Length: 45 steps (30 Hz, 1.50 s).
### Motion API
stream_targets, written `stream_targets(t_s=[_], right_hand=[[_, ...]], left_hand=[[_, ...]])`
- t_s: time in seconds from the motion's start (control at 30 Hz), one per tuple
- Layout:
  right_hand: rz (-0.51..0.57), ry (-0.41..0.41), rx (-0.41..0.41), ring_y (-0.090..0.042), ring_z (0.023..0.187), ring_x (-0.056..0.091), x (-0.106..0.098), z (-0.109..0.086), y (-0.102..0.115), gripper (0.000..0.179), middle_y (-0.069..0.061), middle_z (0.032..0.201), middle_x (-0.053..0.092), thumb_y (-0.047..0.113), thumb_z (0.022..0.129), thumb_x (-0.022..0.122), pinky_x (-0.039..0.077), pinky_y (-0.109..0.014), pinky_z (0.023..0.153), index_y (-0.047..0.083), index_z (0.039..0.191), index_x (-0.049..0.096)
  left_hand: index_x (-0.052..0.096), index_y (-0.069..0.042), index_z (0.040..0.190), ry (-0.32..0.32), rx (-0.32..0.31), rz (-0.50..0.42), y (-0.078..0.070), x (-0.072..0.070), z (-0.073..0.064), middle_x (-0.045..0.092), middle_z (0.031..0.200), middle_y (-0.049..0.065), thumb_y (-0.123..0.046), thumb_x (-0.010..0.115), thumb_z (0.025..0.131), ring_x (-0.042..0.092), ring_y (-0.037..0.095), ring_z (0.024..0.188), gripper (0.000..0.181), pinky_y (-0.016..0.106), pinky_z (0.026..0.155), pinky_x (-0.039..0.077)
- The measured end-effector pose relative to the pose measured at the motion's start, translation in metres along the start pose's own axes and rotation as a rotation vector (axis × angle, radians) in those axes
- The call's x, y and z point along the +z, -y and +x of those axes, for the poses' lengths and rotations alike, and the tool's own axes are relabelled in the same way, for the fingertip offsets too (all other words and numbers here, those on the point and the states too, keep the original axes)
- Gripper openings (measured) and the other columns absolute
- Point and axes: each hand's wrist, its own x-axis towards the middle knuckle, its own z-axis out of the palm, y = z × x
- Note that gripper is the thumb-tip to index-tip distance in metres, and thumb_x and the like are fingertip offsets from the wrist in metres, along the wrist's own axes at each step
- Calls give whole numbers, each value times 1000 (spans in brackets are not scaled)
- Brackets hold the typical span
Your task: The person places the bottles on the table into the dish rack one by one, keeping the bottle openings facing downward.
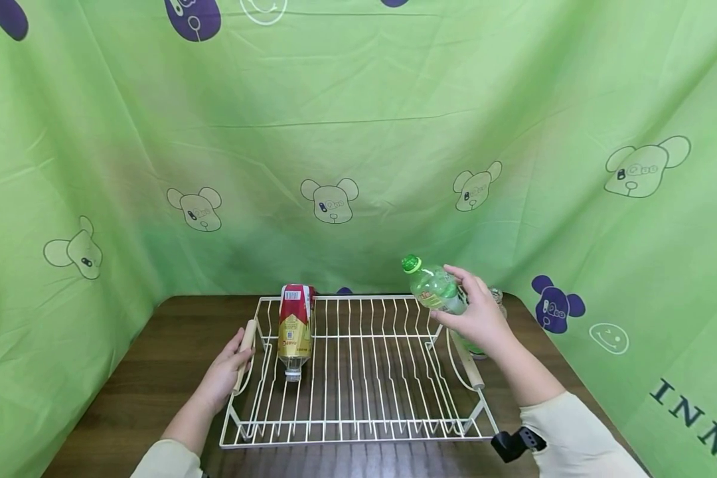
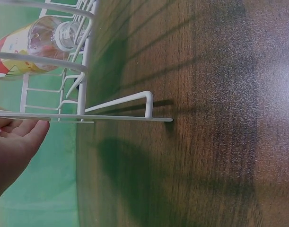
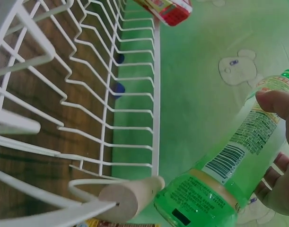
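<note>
A white wire dish rack (image 1: pixel 358 421) with pale wooden handles stands on the brown table. My left hand (image 1: pixel 222 372) holds the rack's left wooden handle (image 1: pixel 246 345); in the left wrist view only part of that hand (image 2: pixel 21 146) shows beside the frame. Above the rack's right end, my right hand (image 1: pixel 477 312) grips a green plastic bottle (image 1: pixel 436 287), tilted with its cap toward the upper left. In the right wrist view the bottle's label and barcode (image 3: pixel 224 163) are visible. Inside the rack, on the left, lies a red and yellow labelled bottle (image 1: pixel 295 325), its cap toward me.
Another clear bottle (image 1: pixel 497 296) is partly hidden behind my right hand, right of the rack. The right wooden handle (image 1: pixel 469 362) stands below my right wrist. Green cloth (image 1: pixel 358 252) printed with bear heads hangs behind and beside the table (image 1: pixel 131 392).
</note>
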Motion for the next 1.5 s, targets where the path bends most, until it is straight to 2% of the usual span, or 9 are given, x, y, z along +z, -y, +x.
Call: stream_targets(t_s=[0.13,0.5,0.63,0.73,0.8,1.07,1.27,1.4,1.5], right_hand=[[-8,27,-52,-42,121,46,5,1,7,86,-27,136,47,15,73,83,45,-62,93,11,147,39],[-47,98,-99,-40,120,49,22,5,26,83,-22,131,52,15,72,84,46,-59,95,14,144,43],[-53,133,-119,-40,121,50,30,4,31,83,-21,133,53,16,71,84,45,-60,96,13,144,44],[-68,157,-139,-40,122,50,36,4,33,82,-20,135,54,18,72,84,45,-60,97,13,144,45],[-77,172,-153,-40,122,51,40,4,33,82,-20,136,54,18,72,84,46,-59,97,14,144,45],[-98,234,-181,-40,123,50,52,2,37,83,-19,139,52,21,71,83,43,-62,99,19,145,45],[-105,277,-203,-38,121,53,57,2,41,83,-18,136,55,22,70,84,46,-59,96,19,144,46],[-105,312,-201,-37,120,53,60,1,45,83,-17,138,54,22,71,84,48,-57,93,20,145,46],[-102,327,-212,-37,124,52,62,0,49,83,-15,141,53,22,70,84,47,-57,96,21,144,47]], left_hand=[[2,-1,156,6,0,-2,0,0,0,2,162,28,-12,38,103,27,35,140,66,8,87,38],[3,0,156,-1,5,9,0,0,0,4,162,27,-12,39,103,29,35,139,65,9,88,38],[3,0,156,5,4,35,-1,-1,-1,2,162,27,-11,37,103,25,37,142,64,22,101,38],[4,3,155,7,21,69,-4,-2,-1,1,162,28,-11,37,103,16,41,146,63,41,116,26],[6,6,154,-1,42,105,-5,-3,-1,4,161,29,-11,38,103,12,43,147,63,49,120,17],[13,6,154,-47,82,219,-11,-7,-2,20,157,32,-16,46,101,23,45,145,66,51,119,21],[15,-2,156,-59,117,271,-28,-4,-3,16,160,29,-23,60,95,20,46,145,78,58,118,21],[19,-6,156,-44,185,322,-44,4,-5,14,161,25,-23,68,90,18,44,147,84,60,118,17],[23,-7,155,-9,246,336,-56,14,-6,12,163,22,-21,72,87,12,44,148,86,62,117,15]])
